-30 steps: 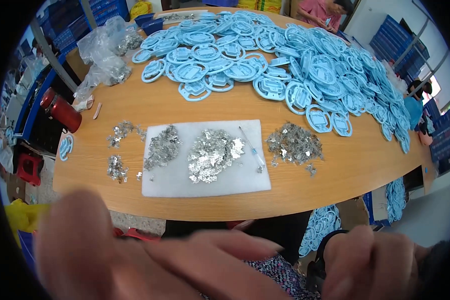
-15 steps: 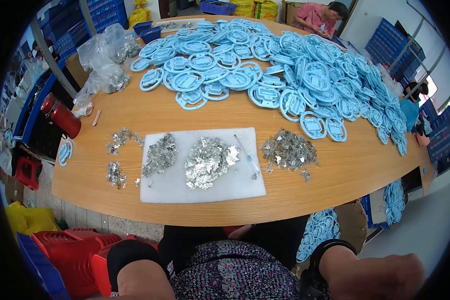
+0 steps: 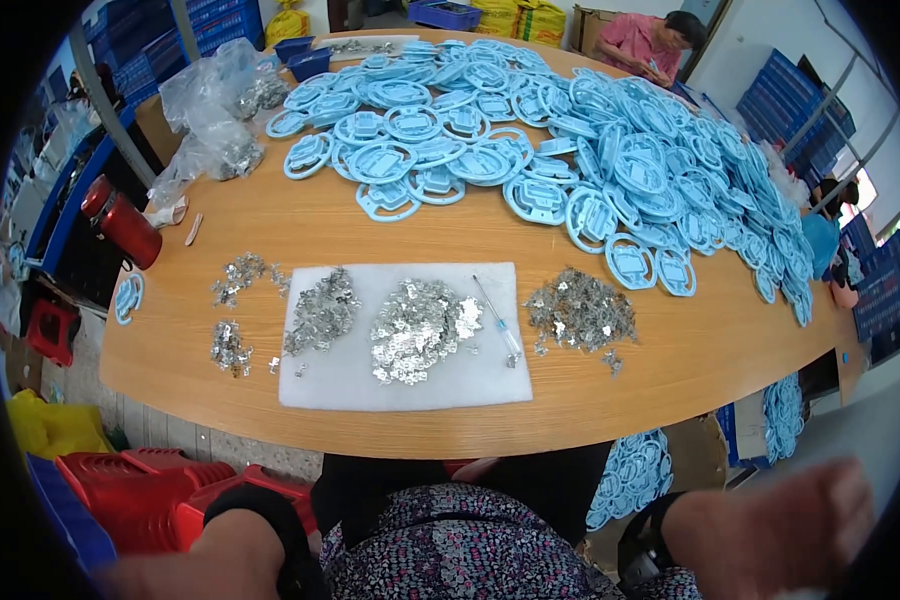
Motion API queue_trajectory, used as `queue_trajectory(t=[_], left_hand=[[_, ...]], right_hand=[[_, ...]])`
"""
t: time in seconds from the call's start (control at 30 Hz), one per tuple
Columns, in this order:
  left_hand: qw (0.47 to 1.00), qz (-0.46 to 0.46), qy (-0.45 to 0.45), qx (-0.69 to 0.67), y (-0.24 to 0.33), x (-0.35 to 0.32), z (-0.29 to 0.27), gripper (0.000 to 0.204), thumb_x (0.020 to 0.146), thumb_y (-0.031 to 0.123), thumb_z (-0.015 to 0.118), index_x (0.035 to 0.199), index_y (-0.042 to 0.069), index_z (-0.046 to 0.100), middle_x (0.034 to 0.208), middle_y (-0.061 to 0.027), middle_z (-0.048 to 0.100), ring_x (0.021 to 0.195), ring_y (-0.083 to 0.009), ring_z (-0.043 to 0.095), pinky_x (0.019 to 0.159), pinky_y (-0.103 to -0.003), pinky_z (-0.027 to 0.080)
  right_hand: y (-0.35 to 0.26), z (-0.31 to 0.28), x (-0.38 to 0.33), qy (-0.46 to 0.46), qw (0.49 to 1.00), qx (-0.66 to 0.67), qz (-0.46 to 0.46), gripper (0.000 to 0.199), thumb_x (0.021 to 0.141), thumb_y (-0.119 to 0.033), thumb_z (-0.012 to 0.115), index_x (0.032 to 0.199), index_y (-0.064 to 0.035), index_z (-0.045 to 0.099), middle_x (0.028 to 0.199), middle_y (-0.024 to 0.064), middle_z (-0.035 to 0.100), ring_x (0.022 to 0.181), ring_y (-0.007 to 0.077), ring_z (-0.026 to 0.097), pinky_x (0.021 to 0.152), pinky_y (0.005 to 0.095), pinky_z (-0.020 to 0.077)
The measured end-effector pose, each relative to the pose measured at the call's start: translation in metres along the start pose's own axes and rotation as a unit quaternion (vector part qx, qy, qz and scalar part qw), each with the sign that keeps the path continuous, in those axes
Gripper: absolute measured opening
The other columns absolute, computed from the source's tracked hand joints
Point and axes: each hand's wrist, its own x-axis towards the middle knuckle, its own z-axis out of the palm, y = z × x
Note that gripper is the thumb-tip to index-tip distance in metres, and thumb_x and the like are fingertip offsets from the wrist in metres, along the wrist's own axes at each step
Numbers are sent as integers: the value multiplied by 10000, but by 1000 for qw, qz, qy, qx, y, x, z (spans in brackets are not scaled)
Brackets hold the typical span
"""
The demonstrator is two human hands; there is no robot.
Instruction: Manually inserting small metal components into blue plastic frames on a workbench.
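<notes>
Both my hands are off the table, low in the view and smeared by motion. My left hand (image 3: pixel 165 572) is cut by the lower edge, beside red plastic stools. Past the table's right front edge is my right hand (image 3: pixel 795 535), its fingers too blurred to read. No held thing shows in either. On the table before me lies a white foam sheet (image 3: pixel 450 392) bearing two heaps of small silvery metal clips (image 3: pixel 417 335). A thin screwdriver-like tool (image 3: pixel 498 318) with a pale clear handle rests on its right part.
Greyer metal pieces (image 3: pixel 580 308) lie right of the sheet, smaller clusters (image 3: pixel 232 345) left. Light-blue oval plastic parts (image 3: pixel 650 180) are heaped across the far side. A red flask (image 3: pixel 125 225) stands at the left edge. Another person (image 3: pixel 650 45) sits at the far right.
My left hand has come into view at the lower left. My right hand has risen slightly and shifted outward. The things on the table look unchanged.
</notes>
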Motion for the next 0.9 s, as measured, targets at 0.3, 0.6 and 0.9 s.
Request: queue_trajectory(t=[0.3,0.6,0.9], left_hand=[[673,-303,-396,-546,87,13,158,178,946,140,601,1015,3,692,938,-128,701,836,-210,659,790,-323,511],[766,-38,-478,-428,101,-74,316,347,858,179,665,1182,56,680,1103,-172,701,1077,-333,645,952,-464,502],[743,29,-606,-281,127,-81,360,356,870,135,624,1223,122,668,1030,-173,713,940,-366,684,800,-485,544]], right_hand=[[119,17,-134,-594,685,-162,389,234,878,-199,717,912,7,612,906,195,619,839,390,631,729,445,511],[134,49,-154,-696,572,-255,352,263,885,-217,654,1015,7,607,1030,209,641,926,412,656,816,485,545],[137,44,-142,-690,571,-267,356,205,856,-108,600,1000,36,589,1061,245,629,947,414,652,835,494,534]])
